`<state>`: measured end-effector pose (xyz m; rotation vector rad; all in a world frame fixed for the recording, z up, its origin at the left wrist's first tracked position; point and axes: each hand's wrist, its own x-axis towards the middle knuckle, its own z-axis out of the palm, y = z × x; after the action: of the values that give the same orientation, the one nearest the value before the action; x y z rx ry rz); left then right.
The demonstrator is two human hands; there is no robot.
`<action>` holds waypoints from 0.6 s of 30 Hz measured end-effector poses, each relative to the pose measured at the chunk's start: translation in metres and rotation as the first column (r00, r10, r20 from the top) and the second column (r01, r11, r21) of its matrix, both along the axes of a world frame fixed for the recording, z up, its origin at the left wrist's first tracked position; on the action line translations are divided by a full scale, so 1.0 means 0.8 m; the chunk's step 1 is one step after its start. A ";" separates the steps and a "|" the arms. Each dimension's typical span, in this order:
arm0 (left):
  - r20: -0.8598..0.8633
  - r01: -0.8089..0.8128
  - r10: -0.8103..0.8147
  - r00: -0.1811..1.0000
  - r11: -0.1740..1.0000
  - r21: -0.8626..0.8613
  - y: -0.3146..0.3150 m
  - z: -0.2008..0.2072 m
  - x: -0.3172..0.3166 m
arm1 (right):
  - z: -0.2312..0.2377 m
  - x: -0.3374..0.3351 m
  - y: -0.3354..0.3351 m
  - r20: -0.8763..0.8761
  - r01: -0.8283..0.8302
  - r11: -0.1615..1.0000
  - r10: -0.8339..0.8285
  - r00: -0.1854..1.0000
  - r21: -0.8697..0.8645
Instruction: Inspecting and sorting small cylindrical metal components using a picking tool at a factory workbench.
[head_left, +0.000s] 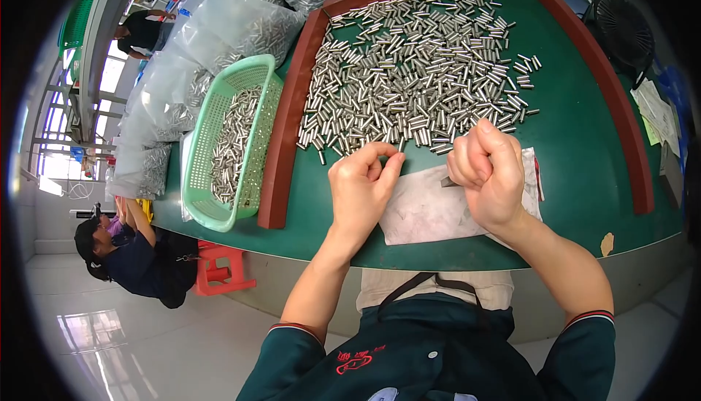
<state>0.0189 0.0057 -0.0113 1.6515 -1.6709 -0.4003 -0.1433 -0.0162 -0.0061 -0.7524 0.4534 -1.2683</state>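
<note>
A wide pile of short, shiny metal pins (416, 72) covers the middle of the green table. At the pile's near edge my left hand (358, 193) is closed in a pinch, thumb against forefinger, with one metal pin (401, 144) upright at the fingertips. My right hand (488, 174) is curled into a fist over a stained white cloth (420, 211). From the little-finger side of that fist sticks a short dark grey end (447, 182); the rest of it is hidden in the palm.
A dark red wooden rim (285, 145) borders the pile. To its left stands a light green basket (197, 174) of pins, beside clear bags (248, 25) of metal parts. A black fan (621, 28) stands at right. Another person (139, 262) works near a red stool (219, 266).
</note>
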 end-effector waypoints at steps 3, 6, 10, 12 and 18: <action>0.215 -0.010 0.019 0.976 0.999 -0.043 -0.007 0.000 -0.008 | 0.001 0.001 0.001 -0.003 0.002 1.000 -0.002 1.000 0.007; 0.229 -0.014 0.019 0.973 1.000 -0.021 -0.010 -0.004 -0.009 | -0.001 0.001 0.000 0.006 0.002 1.000 -0.002 1.000 0.004; 0.075 0.121 -0.122 0.990 0.992 0.019 -0.004 0.005 -0.012 | 0.001 0.001 0.001 -0.036 0.035 0.999 -0.036 0.999 -0.012; 0.042 0.283 -0.287 0.957 0.956 0.083 0.003 0.007 -0.013 | -0.002 0.000 0.001 0.000 0.039 0.999 -0.039 0.999 0.002; 0.112 0.373 -0.378 0.919 0.926 0.063 0.008 0.004 -0.016 | 0.002 -0.003 0.000 0.053 0.025 0.999 -0.024 0.998 -0.027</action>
<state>0.0062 0.0118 -0.0079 1.4014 -2.0935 -0.5299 -0.1458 -0.0166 -0.0044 -0.7373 0.4040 -1.3167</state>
